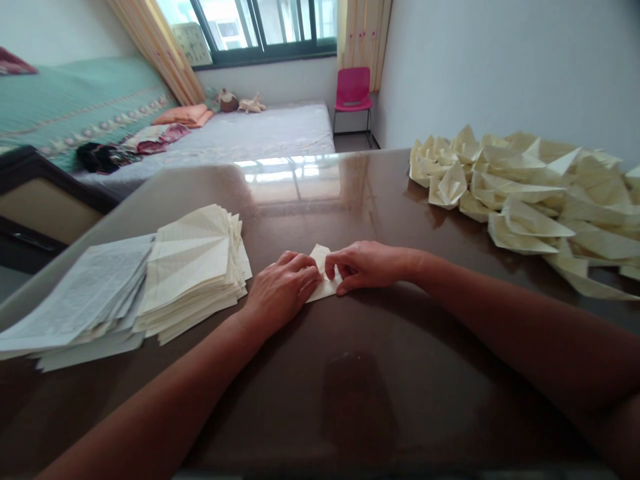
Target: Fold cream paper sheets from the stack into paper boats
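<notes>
My folded paper (326,289) lies between my left hand (284,287) and right hand (364,262), tip pointing away. Both touch it — whether pinching, I can't tell.

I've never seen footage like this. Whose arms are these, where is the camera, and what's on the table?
There is no machine here: these are a person's own bare left hand and right hand. The single picture comes from a camera worn on that person's head, looking forward and down. Both hands touch a small folded paper on the shiny brown table, partly hiding it. To the left lie a stack of cream sheets and some greyish sheets; to the right, a heap of folded paper shapes.
</notes>
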A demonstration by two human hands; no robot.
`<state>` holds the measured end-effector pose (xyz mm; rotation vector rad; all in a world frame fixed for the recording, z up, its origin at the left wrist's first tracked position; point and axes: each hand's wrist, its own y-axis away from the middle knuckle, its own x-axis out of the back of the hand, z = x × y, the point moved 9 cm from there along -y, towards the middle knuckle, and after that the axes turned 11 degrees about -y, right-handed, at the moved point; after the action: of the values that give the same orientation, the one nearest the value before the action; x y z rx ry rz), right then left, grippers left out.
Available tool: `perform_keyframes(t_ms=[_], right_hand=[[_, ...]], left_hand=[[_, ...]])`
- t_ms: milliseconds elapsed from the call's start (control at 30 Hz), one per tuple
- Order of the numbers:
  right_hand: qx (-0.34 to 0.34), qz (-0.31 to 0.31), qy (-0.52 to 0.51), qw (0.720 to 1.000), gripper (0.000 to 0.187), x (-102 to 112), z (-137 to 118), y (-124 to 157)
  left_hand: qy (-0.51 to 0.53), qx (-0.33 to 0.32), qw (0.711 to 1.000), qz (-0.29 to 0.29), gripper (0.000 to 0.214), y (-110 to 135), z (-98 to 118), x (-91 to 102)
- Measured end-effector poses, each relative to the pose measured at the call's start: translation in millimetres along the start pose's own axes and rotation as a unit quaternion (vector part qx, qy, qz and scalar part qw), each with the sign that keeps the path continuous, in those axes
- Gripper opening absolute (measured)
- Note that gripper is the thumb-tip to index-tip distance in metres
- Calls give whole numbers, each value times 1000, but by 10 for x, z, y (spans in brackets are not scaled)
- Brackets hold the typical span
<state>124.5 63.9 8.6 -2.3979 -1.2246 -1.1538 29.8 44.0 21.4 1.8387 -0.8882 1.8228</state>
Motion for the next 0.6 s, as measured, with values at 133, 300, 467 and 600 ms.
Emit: perform_keyframes(t_ms=[133, 300, 467, 600], right_hand=[[46, -26, -5, 999, 34, 11, -62, 20], [85, -54, 71, 992, 35, -8, -218, 112], [59, -39, 148, 986, 34, 9, -291, 193], [116, -31, 188, 975, 27, -52, -456, 205]], left_hand=[[75, 16, 997, 4, 20, -16, -96, -38], [103, 26, 994, 6, 18, -22, -136, -72], [99, 33, 995, 5, 18, -18, -140, -80], [95, 29, 995, 6, 17, -19, -137, -84]])
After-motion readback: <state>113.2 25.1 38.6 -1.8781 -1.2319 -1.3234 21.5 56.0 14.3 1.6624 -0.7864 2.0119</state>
